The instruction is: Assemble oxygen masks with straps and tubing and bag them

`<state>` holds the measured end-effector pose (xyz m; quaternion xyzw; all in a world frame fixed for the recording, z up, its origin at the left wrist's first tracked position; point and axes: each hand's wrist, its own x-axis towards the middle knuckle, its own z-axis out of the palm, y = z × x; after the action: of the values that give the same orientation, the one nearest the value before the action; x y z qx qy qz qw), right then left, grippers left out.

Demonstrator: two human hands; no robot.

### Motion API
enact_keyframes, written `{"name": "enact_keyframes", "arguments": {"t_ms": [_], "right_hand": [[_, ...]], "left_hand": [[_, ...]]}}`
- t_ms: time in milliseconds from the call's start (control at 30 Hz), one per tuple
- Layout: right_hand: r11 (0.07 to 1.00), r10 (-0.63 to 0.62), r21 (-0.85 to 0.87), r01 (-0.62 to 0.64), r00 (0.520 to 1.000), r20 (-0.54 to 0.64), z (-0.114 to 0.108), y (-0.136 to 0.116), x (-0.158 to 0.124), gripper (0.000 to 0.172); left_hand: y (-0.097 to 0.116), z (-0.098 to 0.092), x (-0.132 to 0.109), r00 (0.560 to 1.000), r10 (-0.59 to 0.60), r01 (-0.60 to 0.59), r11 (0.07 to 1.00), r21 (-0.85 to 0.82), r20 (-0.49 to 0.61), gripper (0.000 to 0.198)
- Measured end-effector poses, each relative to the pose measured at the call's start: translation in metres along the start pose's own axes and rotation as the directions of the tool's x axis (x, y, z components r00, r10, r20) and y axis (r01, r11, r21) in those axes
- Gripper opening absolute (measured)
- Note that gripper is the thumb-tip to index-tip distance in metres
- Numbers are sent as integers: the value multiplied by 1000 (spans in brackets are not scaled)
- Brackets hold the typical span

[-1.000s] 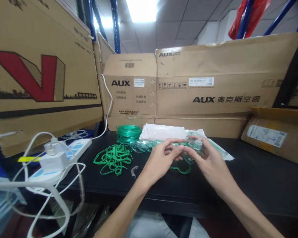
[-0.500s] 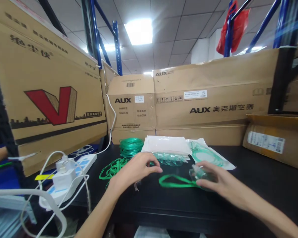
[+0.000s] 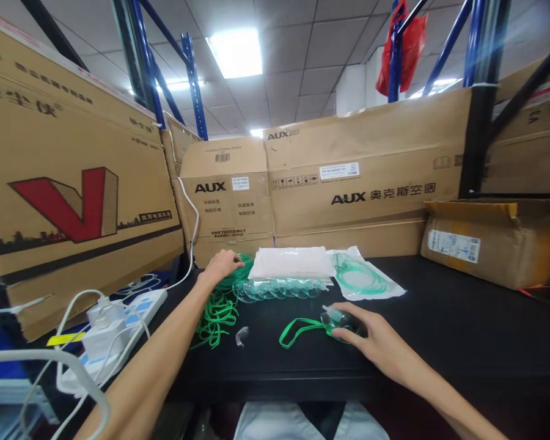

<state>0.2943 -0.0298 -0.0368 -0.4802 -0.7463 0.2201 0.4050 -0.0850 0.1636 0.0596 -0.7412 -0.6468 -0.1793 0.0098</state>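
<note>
My left hand [image 3: 223, 267] reaches to the back of the table, its fingers closed at the top of a coil of green tubing [image 3: 244, 274] and partly covering it. My right hand [image 3: 360, 324] holds a clear oxygen mask [image 3: 337, 318] low over the black table; a loop of green elastic strap [image 3: 297, 329] trails from it to the left. Loose green straps [image 3: 215, 318] lie heaped beside my left forearm. A small clear elbow piece [image 3: 241, 336] lies between my hands. Behind them, a row of clear masks [image 3: 284, 289] sits before a stack of white packets [image 3: 293, 263].
A bagged green tube [image 3: 362, 278] lies right of the packets. At the left are a white power strip [image 3: 119, 342] with plugs and cables and a large carton [image 3: 73, 153]. More cartons [image 3: 371, 177] wall the back, and an open box [image 3: 490, 241] stands right.
My left hand has moved back and left to the coil of tubing, uncovering the elbow piece. My right hand still holds the mask. The view has shifted to the right.
</note>
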Motion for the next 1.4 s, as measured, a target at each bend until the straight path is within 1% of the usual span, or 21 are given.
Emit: {"name": "enact_keyframes", "arguments": {"t_ms": [100,167,267,367,433,500,600,700,800,933,1000,1133,1233,1333,1400], "right_hand": [[1000,30,2,-30,999,15,-1,-1,0,42],[999,30,21,-30,999,21,-2,-2,0,42],[999,20,32,-21,1000,18,-3,-2,-1,42],[999,27,31,-28,999,24,-3,-2,-1,44],[999,30,36,-31,999,25,-3,-2,-2,45],[999,31,33,-31,999,21,-3,-1,-1,46],[999,32,15,-32,999,23,-2,1,0,46],[1000,26,17,-27,999,26,-3,0,0,47],[999,26,23,-27,999,22,-3,-2,-1,48],[999,35,20,-36,999,22,-4,-4,-3,48],[999,34,13,-35,999,24,-4,-4,-4,47],[999,42,-3,-41,999,27,-3,-2,-2,49],[999,44,-5,-44,998,33,-4,-1,-1,51],[999,36,-1,-36,999,30,-3,0,-1,51],[999,38,5,-38,999,29,-3,1,-1,51]], "left_hand": [[-8,-7,3,1000,-12,10,995,-101,-22,27],[-13,-13,6,999,-26,19,983,-185,-34,27],[-18,-20,8,997,-67,50,949,-312,-44,29],[-20,-23,7,993,-113,90,901,-423,-30,30],[-21,-24,5,989,-146,120,873,-473,-19,30],[-22,-28,4,981,-188,145,854,-499,-38,30],[-23,-36,5,956,-263,158,837,-523,-132,29],[-23,-46,8,905,-342,149,814,-562,-255,30],[-20,-54,10,857,-379,94,781,-617,-350,32],[-12,-61,9,818,-377,-10,746,-666,-435,34],[-9,-63,8,813,-359,-57,735,-676,-458,33],[-5,-67,9,824,-315,-123,711,-692,-470,27],[-1,-73,13,830,-289,-150,707,-691,-477,28],[2,-78,13,842,-240,-165,739,-654,-484,31],[4,-77,9,861,-182,-167,781,-602,-475,32]]}}
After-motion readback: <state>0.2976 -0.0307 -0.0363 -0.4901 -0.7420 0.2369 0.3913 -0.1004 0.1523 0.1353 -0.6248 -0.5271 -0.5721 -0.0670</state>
